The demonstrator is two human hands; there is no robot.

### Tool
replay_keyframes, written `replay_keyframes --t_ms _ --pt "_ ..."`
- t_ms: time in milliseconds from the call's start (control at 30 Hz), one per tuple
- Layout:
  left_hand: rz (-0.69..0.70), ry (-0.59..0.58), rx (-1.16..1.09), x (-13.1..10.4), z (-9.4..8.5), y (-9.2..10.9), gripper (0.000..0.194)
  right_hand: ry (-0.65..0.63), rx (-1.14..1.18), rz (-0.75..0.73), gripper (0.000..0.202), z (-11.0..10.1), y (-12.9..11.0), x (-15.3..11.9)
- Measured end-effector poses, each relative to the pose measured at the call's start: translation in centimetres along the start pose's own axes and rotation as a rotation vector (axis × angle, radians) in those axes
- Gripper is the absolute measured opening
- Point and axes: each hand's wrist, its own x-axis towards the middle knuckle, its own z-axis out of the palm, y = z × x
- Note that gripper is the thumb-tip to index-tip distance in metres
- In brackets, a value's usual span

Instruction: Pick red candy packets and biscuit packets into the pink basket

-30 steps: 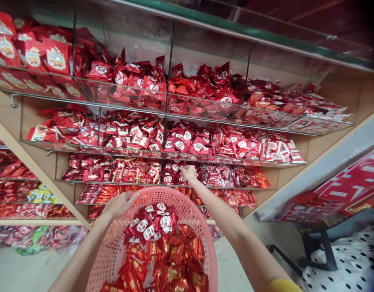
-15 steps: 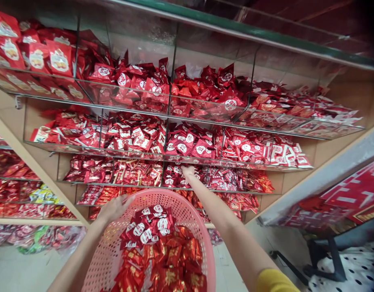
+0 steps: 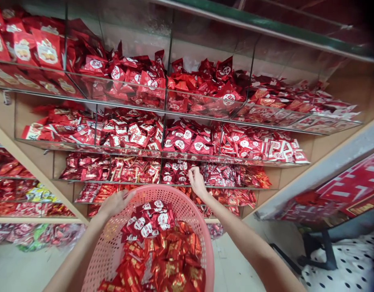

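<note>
My left hand [image 3: 115,204] grips the left rim of a pink perforated plastic basket [image 3: 182,202], its fingertips blurred at the edge. Dark red candy packets with white labels [image 3: 148,221] lie at the far side inside it. Shiny red-orange packets with gold print [image 3: 173,255] fill the nearer part. Beyond the basket, my right hand [image 3: 197,181] is closed, fingers curled, in front of a shelf bin of similar dark red packets [image 3: 173,172]. Whatever it may hold is hidden by the fingers.
Tiered shelves with clear dividers hold red snack bags [image 3: 49,46], maroon packets [image 3: 187,136] and other red sweets. A glass shelf edge [image 3: 266,30] runs overhead. At lower right are a black frame [image 3: 328,251] and white polka-dot cloth [image 3: 354,263].
My right hand has drawn back from among the dark red packets, slightly towards me and to the right, its fingers now curled. The left hand and basket stay nearly in place.
</note>
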Motion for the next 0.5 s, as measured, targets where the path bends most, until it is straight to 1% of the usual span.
replay_keyframes --t_ms 67,133,233,300,400,500 --pt "-0.007 -0.005 0.01 0.1 0.0 0.1 0.055 -0.052 -0.056 -0.041 0.02 -1.3 -0.5 -1.7" --pt "-0.019 -0.01 0.027 0.1 0.0 0.3 0.055 -0.119 -0.058 -0.085 0.018 -2.5 -1.5 -3.0" --pt "-0.019 -0.014 0.032 0.3 -0.1 0.5 0.056 -0.214 0.104 -0.109 0.015 -3.4 -3.4 -4.7" --pt "-0.014 -0.012 0.02 0.5 0.0 0.6 0.058 -0.225 0.278 -0.044 0.015 -3.1 -4.3 -5.6" --pt "-0.008 -0.012 0.011 0.6 0.0 0.7 0.059 -0.215 0.529 0.107 0.018 -2.1 -4.9 -6.6" --pt "-0.015 -0.01 0.013 0.7 0.1 0.6 0.057 -0.212 0.62 0.191 0.02 -1.2 -4.9 -7.1"
